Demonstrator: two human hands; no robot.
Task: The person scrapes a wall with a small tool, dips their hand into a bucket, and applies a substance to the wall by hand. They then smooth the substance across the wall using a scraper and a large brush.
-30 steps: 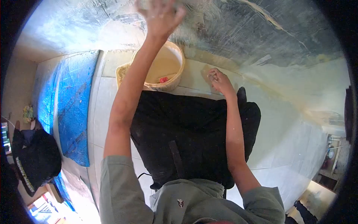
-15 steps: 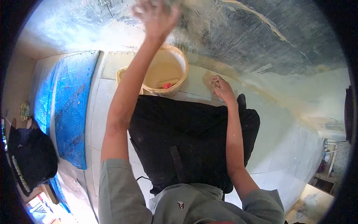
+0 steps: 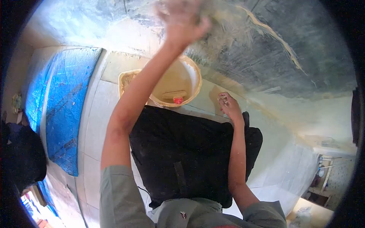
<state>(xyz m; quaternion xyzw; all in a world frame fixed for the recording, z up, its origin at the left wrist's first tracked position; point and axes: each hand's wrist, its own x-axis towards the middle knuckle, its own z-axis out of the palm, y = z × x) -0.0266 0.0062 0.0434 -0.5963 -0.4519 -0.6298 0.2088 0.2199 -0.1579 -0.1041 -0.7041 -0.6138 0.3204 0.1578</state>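
Observation:
My left hand (image 3: 182,22) is up against the wall (image 3: 247,41), smeared by motion. Its thumb sticks out to the right, but whether anything lies under the palm cannot be made out. Over the floor beside my right knee, my right hand (image 3: 229,106) is closed, with fingers curled in and pale smears on them. What it holds, if anything, is hidden. A round bucket (image 3: 196,74) of tan liquid stands below my left forearm. Inside it are a tan block-like piece (image 3: 174,94) and a small red object (image 3: 178,100).
A second, smaller tan-rimmed container (image 3: 122,81) is partly behind my left forearm. Blue sheeting (image 3: 64,114) lies on the left, near a dark cap-like thing (image 3: 23,155). Black cloth (image 3: 190,152) covers my lap above the pale tiled floor (image 3: 95,129). A tan streak (image 3: 272,34) crosses the grey wall.
My left hand has moved right along the wall. The right hand stays curled in about the same place. The whole view has shifted slightly, with the bucket appearing lower and further right.

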